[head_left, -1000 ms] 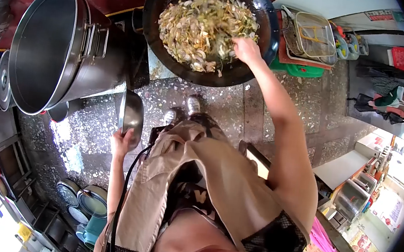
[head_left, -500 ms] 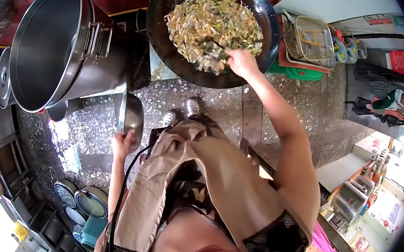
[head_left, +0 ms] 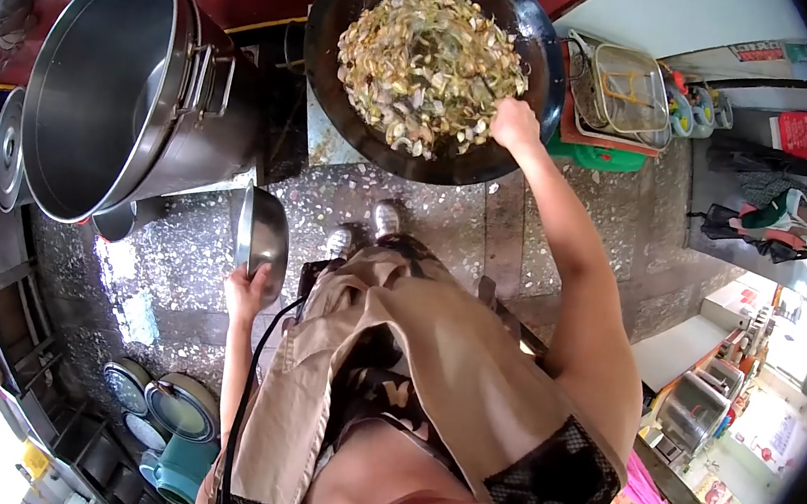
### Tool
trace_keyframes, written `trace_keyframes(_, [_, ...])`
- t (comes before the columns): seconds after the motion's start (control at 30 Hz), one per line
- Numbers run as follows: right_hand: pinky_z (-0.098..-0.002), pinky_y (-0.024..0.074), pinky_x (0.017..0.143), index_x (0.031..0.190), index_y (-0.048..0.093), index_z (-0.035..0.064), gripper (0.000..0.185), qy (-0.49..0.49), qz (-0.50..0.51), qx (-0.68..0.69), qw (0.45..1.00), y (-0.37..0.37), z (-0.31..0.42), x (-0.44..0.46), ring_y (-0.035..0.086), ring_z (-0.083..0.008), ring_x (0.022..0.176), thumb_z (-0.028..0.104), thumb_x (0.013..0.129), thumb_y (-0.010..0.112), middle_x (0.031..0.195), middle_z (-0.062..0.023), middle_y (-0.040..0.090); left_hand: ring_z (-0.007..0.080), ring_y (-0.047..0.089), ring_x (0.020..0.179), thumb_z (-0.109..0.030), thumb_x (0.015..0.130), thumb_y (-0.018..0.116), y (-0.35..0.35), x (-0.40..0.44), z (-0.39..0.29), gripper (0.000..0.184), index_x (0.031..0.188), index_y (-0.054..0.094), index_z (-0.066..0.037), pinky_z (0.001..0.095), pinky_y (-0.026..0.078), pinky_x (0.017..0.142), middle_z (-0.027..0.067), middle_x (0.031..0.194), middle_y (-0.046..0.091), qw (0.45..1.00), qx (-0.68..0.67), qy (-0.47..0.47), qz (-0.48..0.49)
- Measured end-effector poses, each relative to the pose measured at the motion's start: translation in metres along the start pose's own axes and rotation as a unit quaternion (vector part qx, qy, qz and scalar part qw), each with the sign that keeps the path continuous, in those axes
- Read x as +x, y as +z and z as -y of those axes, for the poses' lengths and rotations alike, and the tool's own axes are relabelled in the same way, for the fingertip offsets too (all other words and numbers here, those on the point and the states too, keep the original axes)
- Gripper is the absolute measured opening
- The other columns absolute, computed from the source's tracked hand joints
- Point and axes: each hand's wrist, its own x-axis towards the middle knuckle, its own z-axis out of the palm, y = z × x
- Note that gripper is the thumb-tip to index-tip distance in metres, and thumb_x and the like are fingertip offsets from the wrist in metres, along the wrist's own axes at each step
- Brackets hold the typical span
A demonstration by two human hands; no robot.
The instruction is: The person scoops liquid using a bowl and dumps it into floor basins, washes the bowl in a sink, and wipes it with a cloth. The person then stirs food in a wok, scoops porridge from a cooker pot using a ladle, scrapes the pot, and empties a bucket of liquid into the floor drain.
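A large dark wok at the top holds a steaming heap of chopped food in pale, green and brown pieces. Over the wok's right part, my right hand is closed in a grip; what it holds is hidden, though a thin dark utensil showed there earlier. Down at the left, my left hand holds a steel bowl by its lower edge, the bowl tilted on its side above the floor.
A tall steel pot stands left of the wok. Right of the wok are wire baskets over a green container. Lidded tubs and a teal bucket sit at lower left.
My right hand has moved right, towards the wok's edge. The food has been stirred and has shifted in shape. My left hand and the bowl have barely moved.
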Motion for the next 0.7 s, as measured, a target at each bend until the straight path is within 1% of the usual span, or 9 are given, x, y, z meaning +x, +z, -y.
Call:
trace_keyframes(0.13, [-0.0407,0.0485,0.080,0.103,0.063,0.0077,0.030,-0.143,-0.004,0.083,0.986,0.015,-0.008,-0.005,0.060,-0.0344,0.087,0.015,0.075,0.055,0.092,-0.0176,0.063,0.0238,0.062,0.057,-0.028,0.076,0.068,-0.001,0.002,-0.002,0.031,0.080,0.064,0.002,0.0341,0.047,0.056,0.0154,0.066,0.064,1.000,-0.006,0.010,0.005])
trace_keyframes(0.17, [-0.0378,0.0499,0.079,0.108,0.062,0.0113,0.033,-0.121,0.013,0.080,0.989,0.001,0.008,-0.017,0.062,-0.0310,0.082,0.014,0.076,0.052,0.090,-0.0167,0.064,0.0233,0.062,0.057,-0.028,0.076,0.068,-0.002,0.002,-0.006,0.031,0.080,0.064,0.002,0.0337,0.047,0.056,0.0154,0.067,0.064,1.000,-0.010,0.004,0.011])
trace_keyframes(0.33, [-0.0337,0.0517,0.052,0.125,0.047,0.0175,0.036,-0.230,-0.023,-0.022,0.973,0.001,0.077,-0.012,0.062,-0.0235,0.063,0.016,0.089,0.042,0.088,-0.0209,0.062,0.0211,0.062,0.058,-0.029,0.077,0.068,0.012,0.010,0.016,0.031,0.083,0.064,0.001,0.0326,0.048,0.056,0.0153,0.067,0.064,0.998,-0.051,0.002,0.024])
trace_keyframes(0.4, [-0.0319,0.0495,0.045,0.123,0.045,0.0093,0.036,-0.229,0.028,0.014,0.973,0.009,0.102,0.010,0.060,-0.0227,0.057,0.028,0.094,0.033,0.077,-0.0215,0.060,0.0206,0.062,0.058,-0.029,0.077,0.067,0.013,0.011,0.012,0.031,0.084,0.064,0.001,0.0323,0.048,0.056,0.0152,0.067,0.064,0.997,-0.078,-0.003,0.028])
trace_keyframes(0.47, [-0.0307,0.0498,0.045,0.115,0.046,-0.0001,0.050,-0.369,-0.129,-0.130,0.911,0.005,0.107,0.020,0.058,-0.0215,0.054,0.040,0.095,0.023,0.067,-0.0161,0.056,0.0204,0.062,0.056,-0.027,0.077,0.067,0.012,0.009,0.000,0.030,0.083,0.063,0.002,0.0321,0.048,0.055,0.0138,0.066,0.064,0.999,-0.042,0.019,0.014])
trace_keyframes(0.53, [-0.0303,0.0510,0.047,0.113,0.045,-0.0017,0.048,-0.164,0.043,0.082,0.982,-0.004,0.104,0.030,0.057,-0.0215,0.054,0.036,0.096,0.021,0.066,-0.0144,0.053,0.0203,0.061,0.054,-0.025,0.077,0.067,0.012,0.011,0.004,0.028,0.082,0.063,0.002,0.0324,0.048,0.054,0.0130,0.064,0.064,0.999,-0.049,0.016,0.016])
trace_keyframes(0.57, [-0.0290,0.0503,0.045,0.121,0.042,0.0042,0.035,-0.231,-0.032,-0.053,0.971,0.009,0.088,0.041,0.057,-0.0208,0.055,0.020,0.092,0.030,0.074,-0.0149,0.053,0.0201,0.061,0.053,-0.025,0.077,0.068,0.011,0.009,0.000,0.028,0.081,0.063,0.002,0.0326,0.048,0.053,0.0129,0.063,0.063,0.999,-0.038,0.022,0.014])
trace_keyframes(0.6, [-0.0277,0.0496,0.042,0.128,0.039,0.0100,0.040,-0.292,-0.106,-0.186,0.932,0.021,0.062,0.052,0.057,-0.0202,0.056,0.003,0.089,0.038,0.082,-0.0155,0.052,0.0199,0.060,0.052,-0.025,0.077,0.068,0.010,0.007,-0.004,0.027,0.080,0.063,0.002,0.0329,0.047,0.052,0.0129,0.062,0.063,0.999,-0.028,0.028,0.012])
trace_keyframes(0.7, [-0.0350,0.0542,0.057,0.131,0.039,0.0210,0.048,-0.191,-0.067,-0.188,0.961,0.007,0.012,0.026,0.064,-0.0279,0.075,0.004,0.087,0.040,0.115,-0.0220,0.052,0.0198,0.061,0.052,-0.026,0.076,0.068,0.011,0.006,-0.003,0.028,0.078,0.062,0.002,0.0331,0.047,0.051,0.0129,0.061,0.062,0.999,-0.036,0.014,0.016])
